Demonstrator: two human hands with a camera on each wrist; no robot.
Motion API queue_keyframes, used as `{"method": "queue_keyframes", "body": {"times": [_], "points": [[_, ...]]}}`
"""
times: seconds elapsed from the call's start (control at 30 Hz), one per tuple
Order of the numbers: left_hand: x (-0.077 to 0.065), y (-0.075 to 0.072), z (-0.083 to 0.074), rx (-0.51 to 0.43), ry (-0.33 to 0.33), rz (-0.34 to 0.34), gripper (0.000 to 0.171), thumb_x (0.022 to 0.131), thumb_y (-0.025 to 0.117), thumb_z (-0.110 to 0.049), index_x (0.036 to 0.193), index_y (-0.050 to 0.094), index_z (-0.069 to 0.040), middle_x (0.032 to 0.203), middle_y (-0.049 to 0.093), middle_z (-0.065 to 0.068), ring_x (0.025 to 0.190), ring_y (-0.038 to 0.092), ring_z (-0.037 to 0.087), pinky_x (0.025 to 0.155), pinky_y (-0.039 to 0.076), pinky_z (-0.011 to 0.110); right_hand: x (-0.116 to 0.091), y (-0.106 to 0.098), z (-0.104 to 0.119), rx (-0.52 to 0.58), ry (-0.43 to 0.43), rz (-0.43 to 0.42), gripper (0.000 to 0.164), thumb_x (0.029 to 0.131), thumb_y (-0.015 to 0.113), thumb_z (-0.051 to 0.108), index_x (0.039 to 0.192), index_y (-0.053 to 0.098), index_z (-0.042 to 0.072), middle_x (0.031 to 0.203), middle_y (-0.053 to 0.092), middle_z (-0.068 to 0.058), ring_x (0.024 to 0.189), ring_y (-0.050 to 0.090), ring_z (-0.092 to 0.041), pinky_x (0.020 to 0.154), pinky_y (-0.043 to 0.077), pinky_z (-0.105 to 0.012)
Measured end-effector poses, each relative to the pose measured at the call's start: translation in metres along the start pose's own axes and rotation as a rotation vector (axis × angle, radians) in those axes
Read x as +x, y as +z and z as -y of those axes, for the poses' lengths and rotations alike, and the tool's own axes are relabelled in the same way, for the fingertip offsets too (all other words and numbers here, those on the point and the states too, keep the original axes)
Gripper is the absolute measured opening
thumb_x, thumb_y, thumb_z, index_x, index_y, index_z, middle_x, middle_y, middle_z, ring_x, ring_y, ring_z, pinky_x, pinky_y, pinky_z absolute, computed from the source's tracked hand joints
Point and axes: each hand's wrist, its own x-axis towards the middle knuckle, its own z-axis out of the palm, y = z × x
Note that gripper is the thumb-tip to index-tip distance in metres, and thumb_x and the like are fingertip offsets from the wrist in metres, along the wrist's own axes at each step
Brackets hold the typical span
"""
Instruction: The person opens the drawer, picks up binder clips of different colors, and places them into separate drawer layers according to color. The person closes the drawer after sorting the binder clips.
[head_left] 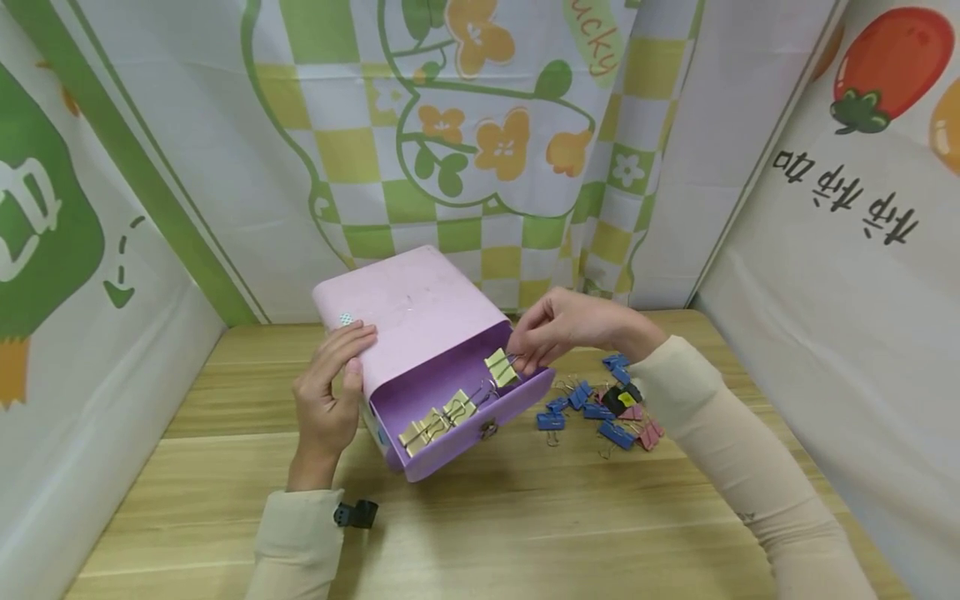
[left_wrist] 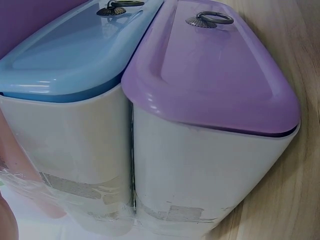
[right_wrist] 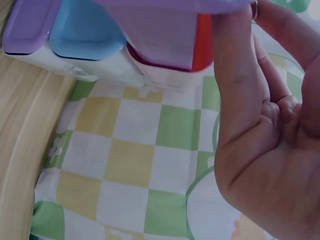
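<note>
A small drawer cabinet (head_left: 408, 304) with a pink top stands on the table, its upper purple drawer (head_left: 457, 446) pulled out. My right hand (head_left: 558, 327) pinches a yellow binder clip (head_left: 501, 367) by its wire handle over the right end of that drawer. Several more yellow binder clips (head_left: 459, 407) lie in a row along the drawer front. On the cabinet's left edge rests my left hand (head_left: 328, 390), fingers laid over the top. The left wrist view has the closed blue drawer (left_wrist: 70, 55) and closed lower purple drawer (left_wrist: 215, 70), each with a ring pull.
Right of the cabinet, blue binder clips (head_left: 617, 434) and pink binder clips (head_left: 651, 434) lie loosely heaped on the wooden table (head_left: 480, 542), partly under the right wrist. A checked curtain (head_left: 465, 200) hangs close behind the cabinet, with printed cloth walls on both sides.
</note>
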Motion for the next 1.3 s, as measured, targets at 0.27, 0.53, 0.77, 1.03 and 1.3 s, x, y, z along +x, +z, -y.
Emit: {"method": "queue_keyframes", "body": {"times": [0.27,0.53,0.77,1.03,1.3], "points": [[0.001,0.002,-0.001,-0.012,0.003,0.008,0.033,0.091,0.052,-0.002,0.11,0.077,0.008,0.116,0.076,0.028,0.129,0.068,0.028,0.122,0.048,0.043,0.006,0.011,0.002,-0.097,0.016,0.041,0.022,0.1,0.065,0.011,0.113,0.079,0.0,0.099,0.082,-0.012,0.088,0.08,-0.02,0.087,0.069,-0.04],[0.001,0.001,-0.001,-0.016,-0.001,0.006,0.032,0.091,0.053,-0.001,0.11,0.077,0.009,0.117,0.076,0.028,0.13,0.067,0.027,0.123,0.047,0.043,0.01,0.022,0.016,-0.24,-0.048,0.12,0.016,0.1,0.069,0.012,0.104,0.083,0.006,0.095,0.083,-0.008,0.087,0.081,-0.019,0.082,0.069,-0.036],[0.0,0.001,-0.001,-0.008,0.001,0.007,0.032,0.092,0.053,-0.002,0.11,0.077,0.008,0.117,0.076,0.027,0.13,0.068,0.026,0.123,0.047,0.043,0.016,0.031,0.018,-0.314,-0.074,0.136,0.015,0.099,0.069,0.011,0.102,0.083,0.006,0.09,0.083,-0.005,0.079,0.079,-0.013,0.071,0.064,-0.025],[0.002,0.0,-0.001,-0.008,0.003,0.008,0.032,0.092,0.053,-0.001,0.111,0.077,0.008,0.117,0.076,0.027,0.13,0.068,0.028,0.123,0.047,0.044,0.015,0.031,0.018,-0.365,-0.06,0.106,0.016,0.098,0.073,0.019,0.107,0.083,0.01,0.093,0.083,-0.001,0.079,0.076,-0.01,0.07,0.062,-0.024],[0.0,-0.001,0.0,-0.006,-0.004,0.007,0.032,0.092,0.053,-0.002,0.111,0.077,0.008,0.117,0.076,0.027,0.13,0.068,0.026,0.123,0.047,0.044,0.001,0.017,0.025,-0.276,-0.033,-0.002,0.028,0.1,0.071,0.02,0.119,0.078,0.001,0.103,0.083,-0.007,0.095,0.08,-0.021,0.088,0.068,-0.035]]}}
